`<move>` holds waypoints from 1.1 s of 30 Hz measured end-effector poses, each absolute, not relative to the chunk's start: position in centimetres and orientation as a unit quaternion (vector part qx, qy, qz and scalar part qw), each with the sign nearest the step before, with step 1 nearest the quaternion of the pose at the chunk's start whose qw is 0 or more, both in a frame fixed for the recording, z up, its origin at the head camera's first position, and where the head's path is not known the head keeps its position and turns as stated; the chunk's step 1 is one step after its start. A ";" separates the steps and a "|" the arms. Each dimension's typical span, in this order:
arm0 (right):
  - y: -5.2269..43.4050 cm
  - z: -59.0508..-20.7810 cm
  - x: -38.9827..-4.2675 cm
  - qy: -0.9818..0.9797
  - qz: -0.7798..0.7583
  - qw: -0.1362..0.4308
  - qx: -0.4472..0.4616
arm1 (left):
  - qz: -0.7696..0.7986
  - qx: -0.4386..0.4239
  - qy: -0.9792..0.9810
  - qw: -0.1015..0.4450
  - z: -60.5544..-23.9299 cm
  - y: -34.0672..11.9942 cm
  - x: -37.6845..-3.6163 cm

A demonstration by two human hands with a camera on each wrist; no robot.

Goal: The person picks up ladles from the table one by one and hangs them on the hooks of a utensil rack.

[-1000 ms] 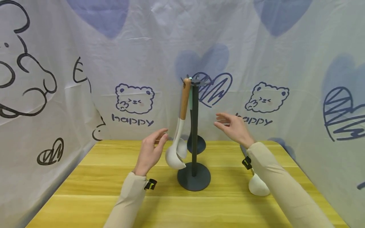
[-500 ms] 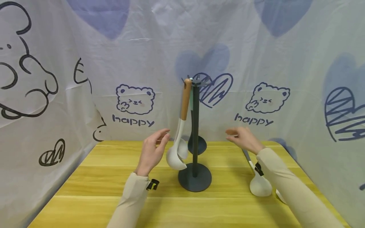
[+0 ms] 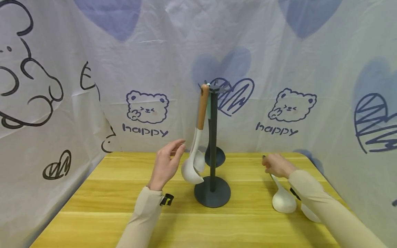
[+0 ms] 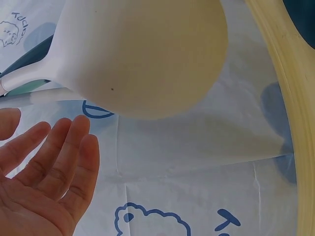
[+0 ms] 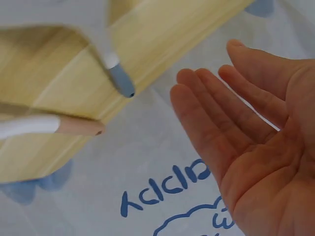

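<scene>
In the head view my left hand [image 3: 164,164] is beside a white ladle [image 3: 190,172] with a wooden handle, which hangs from a dark utensil stand [image 3: 214,137]. Its fingers are relaxed and hold nothing; the left wrist view shows the palm just below the ladle's bowl [image 4: 147,54]. My right hand [image 3: 279,166] overlaps the handle end of a second white ladle [image 3: 284,201] lying on the table. Its fingers [image 5: 202,115] are loosely extended in the right wrist view, a little apart from that ladle's grey handle [image 5: 121,81].
Another white ladle [image 3: 309,212] with a brownish handle [image 5: 79,126] lies farther right, partly behind the right sleeve. A dark ladle [image 3: 219,157] with a mint handle and one more white ladle [image 3: 199,162] hang on the stand. A printed cloth [image 3: 149,62] surrounds the wooden table [image 3: 124,196].
My right hand has moved down and to the right, from beside the stand to the handle end of the lying ladle. The left hand has stayed nearly still.
</scene>
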State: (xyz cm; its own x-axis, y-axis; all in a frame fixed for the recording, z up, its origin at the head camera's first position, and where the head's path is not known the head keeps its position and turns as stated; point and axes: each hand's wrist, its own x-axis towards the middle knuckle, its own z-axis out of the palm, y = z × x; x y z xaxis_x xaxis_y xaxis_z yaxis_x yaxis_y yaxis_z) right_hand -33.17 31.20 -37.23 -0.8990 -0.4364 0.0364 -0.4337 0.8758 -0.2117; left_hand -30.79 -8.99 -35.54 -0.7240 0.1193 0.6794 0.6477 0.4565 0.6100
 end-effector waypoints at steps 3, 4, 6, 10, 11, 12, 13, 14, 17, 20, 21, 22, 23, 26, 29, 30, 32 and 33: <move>31.7 -37.7 -32.8 0.974 -0.088 0.011 -0.208 | -0.462 -0.239 -0.805 0.286 -35.5 -9.0 -30.8; 31.9 -37.9 -32.7 0.976 -0.081 0.013 -0.201 | -0.462 -0.240 -0.804 0.287 -35.5 -9.0 -30.9; 32.2 -38.4 -32.3 0.980 -0.066 0.014 -0.185 | -0.460 -0.241 -0.805 0.288 -35.4 -8.9 -30.9; 32.6 -39.4 -31.6 0.987 -0.043 0.018 -0.151 | -0.459 -0.247 -0.802 0.293 -35.2 -8.9 -30.9; 32.7 -39.6 -31.4 0.989 -0.038 0.021 -0.143 | -0.460 -0.248 -0.800 0.294 -35.1 -8.9 -30.8; 32.8 -39.8 -31.4 0.990 -0.034 0.023 -0.136 | -0.461 -0.248 -0.799 0.295 -35.0 -8.9 -30.8; 32.8 -40.0 -31.3 0.991 -0.033 0.028 -0.130 | -0.462 -0.249 -0.798 0.295 -35.0 -8.8 -30.8; 32.9 -40.2 -31.3 0.991 -0.037 0.031 -0.123 | -0.462 -0.249 -0.798 0.296 -34.9 -8.8 -30.8; 32.9 -40.6 -31.3 0.991 -0.040 0.039 -0.119 | -0.457 -0.252 -0.802 0.290 -34.7 -8.7 -30.9; 32.9 -40.6 -31.2 0.991 -0.045 0.034 -0.123 | -0.447 -0.262 -0.806 0.287 -34.6 -8.6 -31.0; 32.8 -40.6 -31.1 0.991 -0.042 0.033 -0.126 | -0.445 -0.267 -0.805 0.287 -34.5 -8.6 -31.0; 32.7 -40.6 -31.1 0.991 -0.043 0.031 -0.126 | -0.442 -0.270 -0.805 0.289 -34.5 -8.5 -31.0; 32.7 -40.6 -31.0 0.991 -0.044 0.031 -0.125 | -0.439 -0.274 -0.805 0.291 -34.4 -8.5 -30.9; 32.6 -40.6 -30.9 0.991 -0.047 0.032 -0.123 | -0.432 -0.281 -0.805 0.294 -34.4 -8.5 -30.9; 32.6 -40.7 -30.9 0.991 -0.051 0.036 -0.121 | -0.429 -0.283 -0.806 0.293 -34.3 -8.4 -30.9; 32.6 -40.8 -31.0 0.990 -0.054 0.040 -0.122 | -0.429 -0.283 -0.806 0.292 -34.3 -8.4 -30.9; 32.8 -41.0 -31.2 0.989 -0.058 0.050 -0.123 | -0.428 -0.282 -0.808 0.292 -34.2 -8.4 -30.8; 33.1 -41.2 -31.4 0.989 -0.064 0.055 -0.125 | -0.426 -0.281 -0.809 0.292 -34.2 -8.4 -30.8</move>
